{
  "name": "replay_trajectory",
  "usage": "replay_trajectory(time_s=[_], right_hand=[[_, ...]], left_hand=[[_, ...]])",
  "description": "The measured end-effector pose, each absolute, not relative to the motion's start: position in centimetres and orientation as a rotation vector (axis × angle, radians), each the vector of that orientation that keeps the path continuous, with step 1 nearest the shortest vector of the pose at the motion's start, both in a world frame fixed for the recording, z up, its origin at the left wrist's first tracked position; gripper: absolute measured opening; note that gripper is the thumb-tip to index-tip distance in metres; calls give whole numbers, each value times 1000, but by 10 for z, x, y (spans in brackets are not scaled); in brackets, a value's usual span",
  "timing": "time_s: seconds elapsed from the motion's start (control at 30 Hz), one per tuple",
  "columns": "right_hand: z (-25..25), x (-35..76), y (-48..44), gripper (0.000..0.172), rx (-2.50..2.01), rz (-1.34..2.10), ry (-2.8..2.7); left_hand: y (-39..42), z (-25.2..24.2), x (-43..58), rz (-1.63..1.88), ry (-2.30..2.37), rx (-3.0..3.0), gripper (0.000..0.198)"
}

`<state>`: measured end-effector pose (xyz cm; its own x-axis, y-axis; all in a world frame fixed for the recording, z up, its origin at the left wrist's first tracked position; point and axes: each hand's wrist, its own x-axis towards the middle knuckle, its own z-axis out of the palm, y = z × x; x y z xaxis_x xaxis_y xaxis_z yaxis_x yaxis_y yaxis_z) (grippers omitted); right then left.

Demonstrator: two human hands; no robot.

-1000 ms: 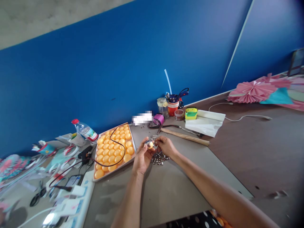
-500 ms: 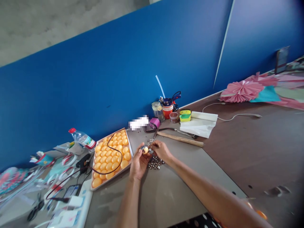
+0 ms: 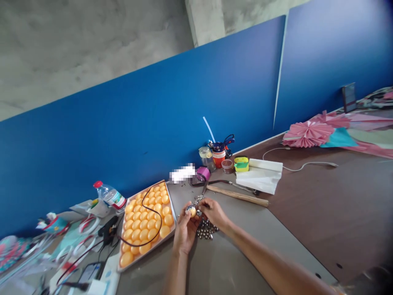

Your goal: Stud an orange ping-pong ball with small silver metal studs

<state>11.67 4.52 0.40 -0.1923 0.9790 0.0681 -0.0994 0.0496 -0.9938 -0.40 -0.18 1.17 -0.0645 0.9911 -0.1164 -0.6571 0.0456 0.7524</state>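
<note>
A ball part silver, part orange

Clock times are told from the ball in the hand. Between nine and ten o'clock, at the back, a bottle [image 3: 113, 198] with a red cap leans over. At nine o'clock is a tray [image 3: 146, 249] full of orange balls [image 3: 143, 224], with a dark cord lying across them. Next comes the left hand [image 3: 184, 231]. Its fingers are curled up around the ball [image 3: 193, 212] and have hold of it, up above the table. A heap of silver bits [image 3: 206, 231] lies near five o'clock. The right hand [image 3: 215, 213] is at three o'clock, just beside the ball. Its fingers bend in toward it. Past it, between two and three o'clock, lies a wooden stick [image 3: 239, 196].

This ball looks partly done: it has silver on it, but one patch is plain orange. Many silver bits are left in the heap. The balls that I can see in the tray are plain orange, so they seem not begun.

The left hand hides the low side of the ball. The right fingertips are tiny and blurry, perhaps pinching a silver bit, but I cannot tell how far apart they are. Both arms run off the bottom edge.
</note>
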Motion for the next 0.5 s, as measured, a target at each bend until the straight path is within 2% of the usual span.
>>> replay_trajectory(time_s=[0.5], right_hand=[[-2,123,51,24,-871,1557,-1168]], left_hand=[[-5,15,3,1518,784,470,39]])
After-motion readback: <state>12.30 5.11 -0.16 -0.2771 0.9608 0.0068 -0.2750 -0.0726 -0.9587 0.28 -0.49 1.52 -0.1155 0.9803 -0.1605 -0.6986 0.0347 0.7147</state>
